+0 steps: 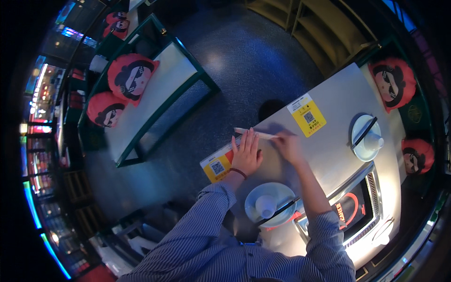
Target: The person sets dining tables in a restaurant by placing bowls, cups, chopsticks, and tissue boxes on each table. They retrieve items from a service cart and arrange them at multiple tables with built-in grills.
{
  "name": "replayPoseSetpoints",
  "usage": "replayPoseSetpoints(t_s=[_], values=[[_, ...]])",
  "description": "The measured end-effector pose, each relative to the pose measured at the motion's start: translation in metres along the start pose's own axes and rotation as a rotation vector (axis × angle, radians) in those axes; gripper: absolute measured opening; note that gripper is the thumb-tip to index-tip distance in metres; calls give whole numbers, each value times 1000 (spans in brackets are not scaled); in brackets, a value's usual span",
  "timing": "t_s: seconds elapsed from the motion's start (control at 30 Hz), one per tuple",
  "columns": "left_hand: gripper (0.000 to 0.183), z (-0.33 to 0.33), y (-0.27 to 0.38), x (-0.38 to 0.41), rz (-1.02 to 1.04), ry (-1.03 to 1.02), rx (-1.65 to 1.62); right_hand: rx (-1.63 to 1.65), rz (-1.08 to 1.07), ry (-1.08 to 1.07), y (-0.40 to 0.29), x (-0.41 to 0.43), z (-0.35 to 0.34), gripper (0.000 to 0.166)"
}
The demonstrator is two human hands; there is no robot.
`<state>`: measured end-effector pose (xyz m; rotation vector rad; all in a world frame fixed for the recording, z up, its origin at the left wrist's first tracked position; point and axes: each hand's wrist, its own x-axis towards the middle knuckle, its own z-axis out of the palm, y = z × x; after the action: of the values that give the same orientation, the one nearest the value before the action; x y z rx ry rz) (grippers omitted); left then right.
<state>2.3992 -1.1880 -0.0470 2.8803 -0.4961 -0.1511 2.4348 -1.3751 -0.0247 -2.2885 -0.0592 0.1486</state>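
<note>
A thin, pale, flat strip (pixel 265 135), perhaps folded paper or cloth, lies across the table's edge and sticks out past it on the left. My right hand (pixel 289 147) pinches its right end, slightly blurred. Flat on the table beside it, my left hand (pixel 246 155) has its fingers stretched out, their tips over the strip. Under and left of that hand is a yellow card (pixel 217 168) with a printed code, partly covered. A second yellow card (pixel 307 115) lies beyond my right hand. Nearer me, a white plate (pixel 252 202) bears a white cup (pixel 266 206) and black chopsticks (pixel 280 211).
A built-in grill (pixel 356 208) with a metal frame sits at the right of the table (pixel 331 148). Another plate setting (pixel 356 149) stands at the far side. Green-framed benches (pixel 169 102) with red cushions (pixel 132 78) flank the table. Wooden shelving (pixel 317 35) stands beyond.
</note>
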Motion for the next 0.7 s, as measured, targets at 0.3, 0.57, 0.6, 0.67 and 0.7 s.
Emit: replayPoseSetpoints(t_s=[0.3, 0.57, 0.6, 0.67, 0.7], values=[[60, 2, -6, 16, 2, -35, -20, -784, -211, 698, 85, -6, -101, 2], [61, 2, -16, 28, -19, -19, 95, -1096, -85, 421, 128, 25, -96, 7], [61, 2, -16, 28, -21, -14, 102, -1073, -28, 387, 131, 26, -96, 7], [61, 0, -14, 27, -6, -8, 104, -1024, -60, 477, 136, 24, -98, 9], [61, 0, -13, 26, 11, -7, 100, -1036, 8, 458, 138, 21, -98, 10]])
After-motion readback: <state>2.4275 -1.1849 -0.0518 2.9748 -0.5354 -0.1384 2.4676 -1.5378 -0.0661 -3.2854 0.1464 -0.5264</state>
